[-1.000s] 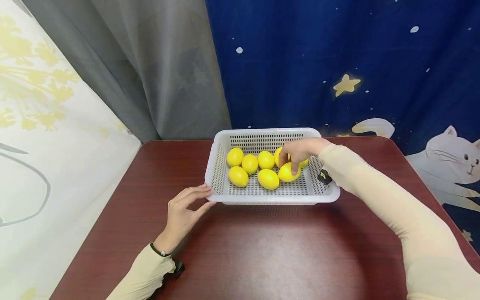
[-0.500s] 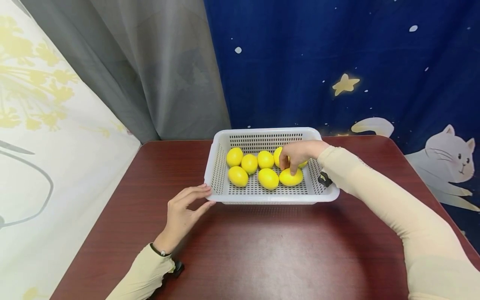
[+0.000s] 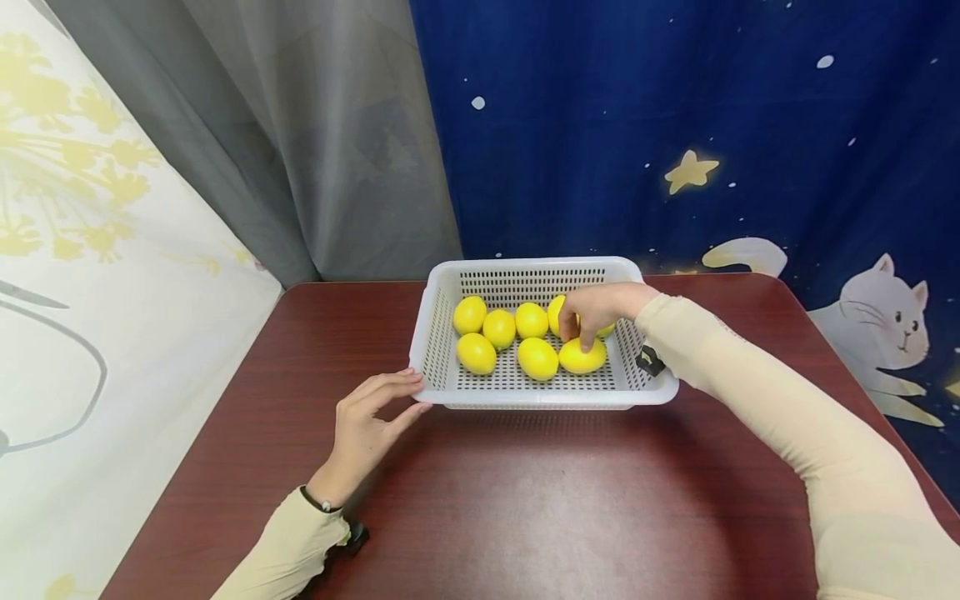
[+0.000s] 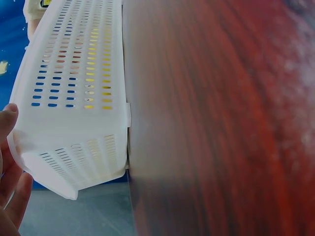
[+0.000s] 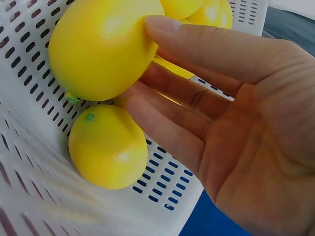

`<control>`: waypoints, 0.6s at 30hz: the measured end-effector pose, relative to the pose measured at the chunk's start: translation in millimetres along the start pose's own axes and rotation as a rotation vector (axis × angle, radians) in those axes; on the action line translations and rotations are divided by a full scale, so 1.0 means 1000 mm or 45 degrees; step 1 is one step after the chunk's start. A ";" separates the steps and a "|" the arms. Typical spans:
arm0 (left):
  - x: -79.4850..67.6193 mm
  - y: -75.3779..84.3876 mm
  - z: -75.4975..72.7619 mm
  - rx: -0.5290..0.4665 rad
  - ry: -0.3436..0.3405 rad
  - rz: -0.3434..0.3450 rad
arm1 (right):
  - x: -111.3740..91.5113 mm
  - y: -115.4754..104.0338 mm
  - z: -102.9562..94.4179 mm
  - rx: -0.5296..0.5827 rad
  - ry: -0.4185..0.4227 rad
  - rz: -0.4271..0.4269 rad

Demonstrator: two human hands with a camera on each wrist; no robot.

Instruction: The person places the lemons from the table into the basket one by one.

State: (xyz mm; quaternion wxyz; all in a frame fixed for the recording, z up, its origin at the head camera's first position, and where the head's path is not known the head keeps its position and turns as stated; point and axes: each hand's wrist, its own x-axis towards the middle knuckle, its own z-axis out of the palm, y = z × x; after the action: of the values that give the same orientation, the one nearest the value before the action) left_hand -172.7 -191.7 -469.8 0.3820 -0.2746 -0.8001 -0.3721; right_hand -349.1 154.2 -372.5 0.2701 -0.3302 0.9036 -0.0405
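A white slotted plastic basket (image 3: 540, 398) stands on the table and contains several yellow lemons (image 3: 476, 354). At its near left corner my left hand (image 3: 367, 429) holds the rim, with the thumb on the front side and the fingers on the left end. My right hand (image 3: 596, 308) reaches in over the right end. It pinches a lemon (image 3: 583, 357) in the front row; in the right wrist view the thumb lies on this lemon (image 5: 103, 49) and some fingertips are hidden behind it. Another lemon (image 5: 108, 147) sits just below those fingers.
The dark red wooden table (image 3: 525, 500) extends in front of the basket. Behind it hang a grey curtain (image 3: 360, 167) and a blue curtain (image 3: 570, 125) printed with stars and a cat. A white patterned cloth (image 3: 112, 292) covers the left side.
Since one second ago the lemon under my right hand has come down slightly onto the basket's floor, the hand staying around it. Over the last half second both hands have kept their places.
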 end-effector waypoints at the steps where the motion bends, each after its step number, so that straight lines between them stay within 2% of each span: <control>1: 0.000 0.000 0.000 0.000 -0.003 0.003 | 0.000 0.000 0.000 0.004 -0.001 -0.004; 7: 0.003 -0.004 -0.003 0.042 -0.058 0.013 | -0.003 -0.001 -0.006 0.029 0.010 0.016; 12: 0.008 -0.005 -0.007 0.104 -0.108 0.055 | -0.008 -0.003 -0.012 0.054 0.011 0.014; 18: 0.022 -0.002 -0.016 0.228 -0.231 0.053 | -0.016 -0.003 -0.019 0.108 0.032 -0.003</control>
State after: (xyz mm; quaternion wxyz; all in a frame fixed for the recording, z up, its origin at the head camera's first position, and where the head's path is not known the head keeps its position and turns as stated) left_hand -180.5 -202.5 -445.6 0.3387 -0.2884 -0.8556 -0.2648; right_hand -346.5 159.8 -348.0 0.2722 -0.3190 0.9040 -0.0831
